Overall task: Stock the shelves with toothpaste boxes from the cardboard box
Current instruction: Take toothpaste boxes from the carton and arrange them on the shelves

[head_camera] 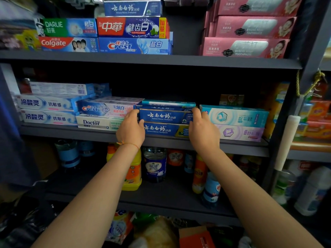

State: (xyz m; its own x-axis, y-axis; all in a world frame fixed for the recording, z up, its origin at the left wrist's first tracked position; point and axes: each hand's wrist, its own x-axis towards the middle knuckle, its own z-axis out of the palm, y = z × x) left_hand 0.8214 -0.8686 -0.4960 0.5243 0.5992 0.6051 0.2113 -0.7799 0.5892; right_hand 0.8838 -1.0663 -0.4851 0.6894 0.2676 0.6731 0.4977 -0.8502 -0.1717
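Two hands are on the same toothpaste box point(163, 116), one at each short end, and that is where I want them. My left hand point(130, 128) curls round the left end with the thumb on the front face near the lower edge; my right hand point(203, 130) cups the right end, fingers hooked over the top corner. Neither hand is spread flat: both are closed on the carton. It sits on the middle shelf point(179, 142), on top of a matching blue box point(164, 130) and under what looks like one or two more of the same, with the white boxes point(100, 115) just beside it on the left and the teal and purple boxes point(238, 122) just beside it on the right.

I judge it light and fairly stiff along its length, thin card round a tube, so it should slide without fuss. The glossy print will be slippery against its neighbours, and the long faces will dent if I squeeze mid-span. Holding the ends keeps the pressure on the strongest part. The gaps either side are tight, so my fingertips may get pinched. I cannot see the cardboard box clearly from here; an orange carton point(196, 237) shows at the bottom edge, but I cannot say it is the one
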